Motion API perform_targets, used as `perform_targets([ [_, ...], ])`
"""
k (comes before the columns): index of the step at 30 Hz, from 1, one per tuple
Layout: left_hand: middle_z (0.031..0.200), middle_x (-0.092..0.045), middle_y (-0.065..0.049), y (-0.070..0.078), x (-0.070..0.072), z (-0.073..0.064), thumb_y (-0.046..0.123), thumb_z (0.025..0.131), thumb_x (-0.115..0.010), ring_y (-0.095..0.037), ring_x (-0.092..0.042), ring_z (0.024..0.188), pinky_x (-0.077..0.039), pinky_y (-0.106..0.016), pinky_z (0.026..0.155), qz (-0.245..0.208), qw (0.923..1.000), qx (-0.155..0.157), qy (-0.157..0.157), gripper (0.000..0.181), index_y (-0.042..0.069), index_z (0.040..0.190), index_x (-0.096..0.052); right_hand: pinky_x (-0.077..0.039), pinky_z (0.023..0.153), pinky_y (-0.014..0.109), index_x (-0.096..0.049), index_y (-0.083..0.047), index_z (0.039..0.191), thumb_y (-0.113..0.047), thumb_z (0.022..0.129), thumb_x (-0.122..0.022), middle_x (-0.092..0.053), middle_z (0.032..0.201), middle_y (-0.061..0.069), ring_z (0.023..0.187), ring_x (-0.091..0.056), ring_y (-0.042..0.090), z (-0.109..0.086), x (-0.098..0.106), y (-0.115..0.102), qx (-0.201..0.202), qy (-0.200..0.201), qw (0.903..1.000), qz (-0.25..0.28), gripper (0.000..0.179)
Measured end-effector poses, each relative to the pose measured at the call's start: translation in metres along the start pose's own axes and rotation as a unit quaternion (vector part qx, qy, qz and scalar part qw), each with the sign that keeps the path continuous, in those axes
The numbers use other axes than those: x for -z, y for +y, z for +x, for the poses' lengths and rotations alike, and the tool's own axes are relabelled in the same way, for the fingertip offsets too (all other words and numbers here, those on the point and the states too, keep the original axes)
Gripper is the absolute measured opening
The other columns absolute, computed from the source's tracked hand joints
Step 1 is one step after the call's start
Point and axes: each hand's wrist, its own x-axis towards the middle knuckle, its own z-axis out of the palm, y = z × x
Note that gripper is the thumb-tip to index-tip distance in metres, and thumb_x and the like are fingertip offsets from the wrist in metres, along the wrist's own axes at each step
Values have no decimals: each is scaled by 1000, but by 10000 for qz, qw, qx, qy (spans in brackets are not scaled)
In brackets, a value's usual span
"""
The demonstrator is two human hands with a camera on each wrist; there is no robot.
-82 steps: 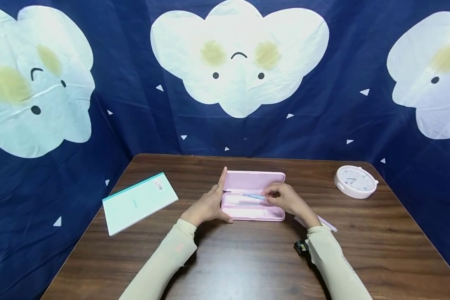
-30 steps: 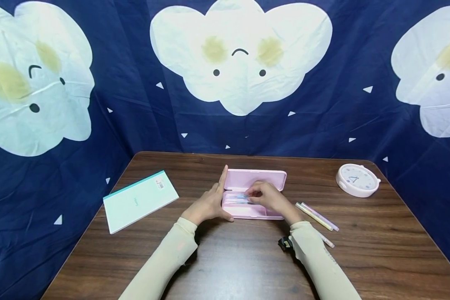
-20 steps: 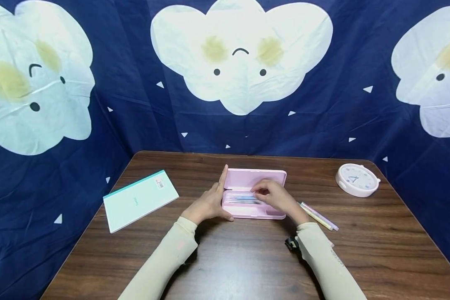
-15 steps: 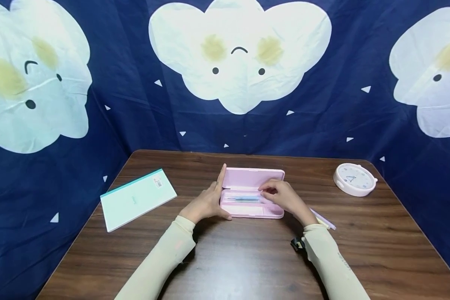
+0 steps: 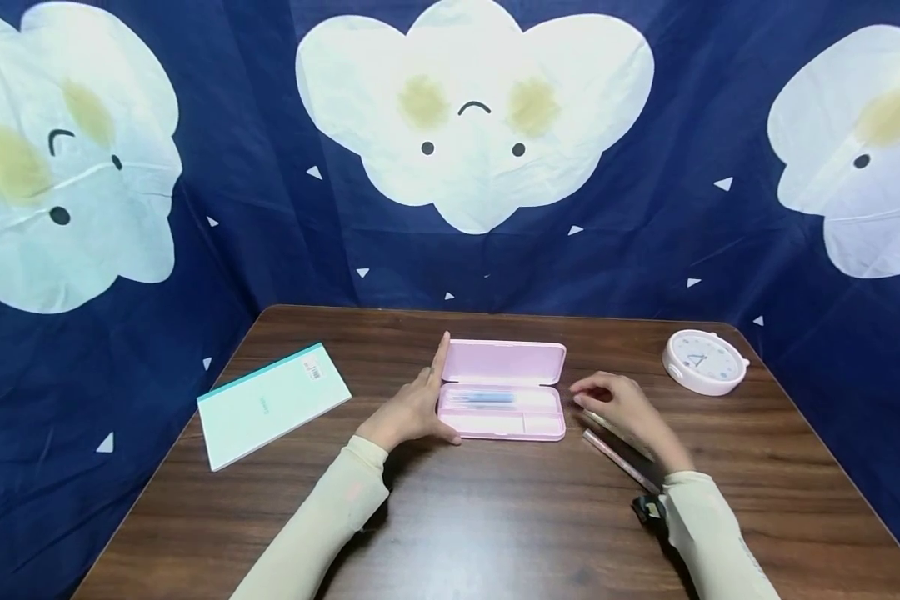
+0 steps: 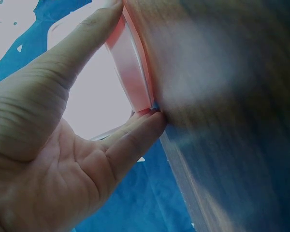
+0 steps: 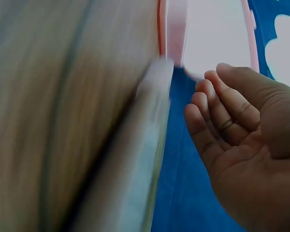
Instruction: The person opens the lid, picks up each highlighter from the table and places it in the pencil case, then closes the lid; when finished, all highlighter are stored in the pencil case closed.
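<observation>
Head view: wide-spread left hand braces pencil case; right hand, loosely curled, empty, might brush pink pen and roll it.

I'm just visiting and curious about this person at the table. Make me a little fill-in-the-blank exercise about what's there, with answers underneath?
1. The pink pencil case is not shut: its lid is ____.
2. Seen by the head camera, the left hand touches the case's ____ end.
3. The right hand is off the case, and its fingers hold ____.
4. In the same view, the round clock lies to the ____ of the case.

Missing words: open; left; nothing; right.
</observation>
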Motion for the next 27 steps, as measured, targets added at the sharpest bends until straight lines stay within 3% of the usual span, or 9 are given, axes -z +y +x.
perform_targets([
  [1,163,-34,-43,-5,-4,2,35,66,-108,-66,-54,131,-47,-69,108,84,9999,-53,30,170,38,169,28,-55,81,32,-83,-4,108,-5,98,-78,-80,104,8,92,-67,14,-5,4,4,-29,42,10000,-44,10],
  [8,165,-31,-43,-6,-4,6,33,64,-109,-68,-49,136,-43,-74,110,137,9999,-3,50,172,33,169,27,-52,76,25,-82,-3,108,-5,99,-78,-80,104,10,89,-64,5,-34,28,26,-213,272,9994,26,10],
  [14,164,-32,-43,-24,-13,16,48,59,-109,-69,-53,131,-48,-75,103,216,9998,-9,29,177,39,166,32,-50,73,20,-79,3,111,-1,99,-76,-79,102,11,86,-61,-2,-66,45,40,-409,216,9984,316,13],
  [19,164,-33,-42,-11,-5,10,40,63,-109,-63,-53,135,-46,-71,109,184,9997,-80,102,174,34,168,29,-48,69,21,-77,7,113,-2,100,-74,-78,102,12,81,-57,-1,-81,54,47,-834,51,9954,469,16],
  [23,166,-31,-41,2,0,4,32,68,-108,-62,-52,137,-45,-67,113,174,9998,86,4,169,30,170,27,-48,68,22,-76,9,115,-2,101,-73,-77,103,12,80,-56,0,-85,56,51,-996,-185,9929,621,18],
  [26,167,-30,-40,1,-2,4,34,68,-107,-64,-52,136,-45,-69,112,295,9995,133,-18,169,31,169,28,-49,70,22,-76,9,116,-2,101,-73,-78,104,11,82,-57,0,-86,54,54,-1026,-313,9916,724,18],
  [27,166,-32,-41,-5,-6,7,38,67,-107,-65,-53,134,-47,-70,109,347,9994,52,41,170,31,169,28,-49,70,22,-76,9,116,-2,101,-73,-78,105,11,83,-57,0,-86,54,54,-1024,-345,9912,767,18],
])
